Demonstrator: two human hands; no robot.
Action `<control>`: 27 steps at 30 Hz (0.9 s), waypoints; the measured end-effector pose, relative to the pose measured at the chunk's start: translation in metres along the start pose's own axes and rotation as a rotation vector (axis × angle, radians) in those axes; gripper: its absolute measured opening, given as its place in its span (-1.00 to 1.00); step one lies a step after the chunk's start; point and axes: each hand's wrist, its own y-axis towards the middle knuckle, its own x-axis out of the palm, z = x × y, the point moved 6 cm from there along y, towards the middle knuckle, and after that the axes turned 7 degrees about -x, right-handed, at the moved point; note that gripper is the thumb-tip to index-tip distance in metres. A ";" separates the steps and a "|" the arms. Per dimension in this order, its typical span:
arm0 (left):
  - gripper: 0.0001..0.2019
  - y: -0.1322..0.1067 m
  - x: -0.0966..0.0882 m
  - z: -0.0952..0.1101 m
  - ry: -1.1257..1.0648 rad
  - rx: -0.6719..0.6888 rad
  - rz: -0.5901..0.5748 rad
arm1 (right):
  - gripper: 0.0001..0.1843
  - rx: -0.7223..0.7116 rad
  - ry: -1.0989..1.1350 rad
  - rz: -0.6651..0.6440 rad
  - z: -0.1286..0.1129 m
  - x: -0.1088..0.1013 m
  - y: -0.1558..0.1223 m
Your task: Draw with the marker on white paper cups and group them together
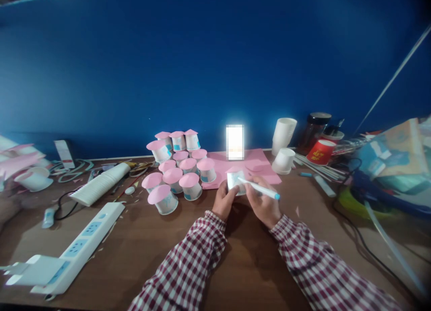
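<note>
In front of me my left hand [225, 200] is closed around a white paper cup [235, 181] with a pink paper top. My right hand [264, 202] grips a white marker [261, 189] with a blue end, its tip against or very near the cup's side. Behind the cup lies pink paper [259, 160]. To the left stand several upturned paper cups [167, 204], each under a pink paper cone and bearing blue marks. Whether fresh marks show on the held cup is too small to tell.
A white power strip [84, 239] and a stack of cups [101, 185] lie at left. Nested white cups [283, 133], a red cup [321, 152], a blue marker cap [305, 174] and a cable [357, 234] are at right. Another person's hand [8, 203] shows far left.
</note>
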 end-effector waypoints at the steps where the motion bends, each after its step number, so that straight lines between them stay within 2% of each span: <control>1: -0.63 0.000 0.000 0.000 0.007 -0.003 -0.002 | -0.90 0.000 0.003 -0.005 0.000 0.000 0.000; 18: -0.65 -0.001 0.002 0.001 0.001 0.001 -0.002 | -0.88 0.006 0.003 -0.017 0.000 0.001 0.000; 27: -0.64 -0.002 0.000 0.003 0.028 0.004 0.037 | -0.86 0.016 -0.003 -0.018 0.000 0.001 0.000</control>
